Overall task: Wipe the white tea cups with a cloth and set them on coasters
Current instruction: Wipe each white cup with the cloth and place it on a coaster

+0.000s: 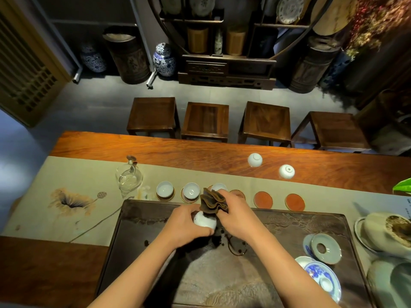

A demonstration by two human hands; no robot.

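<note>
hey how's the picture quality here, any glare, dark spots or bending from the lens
Head view: warm light glares off the wooden table; the room behind is dim; wide-angle bending curves the table edge and stools; the right-edge pots blur slightly; the cup in the left hand and the cloth in the right hand stay clear.

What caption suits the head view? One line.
Left hand holds a white cup while right hand wipes it with a brown cloth.

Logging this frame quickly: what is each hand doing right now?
Left hand: closed around a small white porcelain tea cup.
Right hand: closed on a dark brown folded cloth, pressing it into the cup.
</note>
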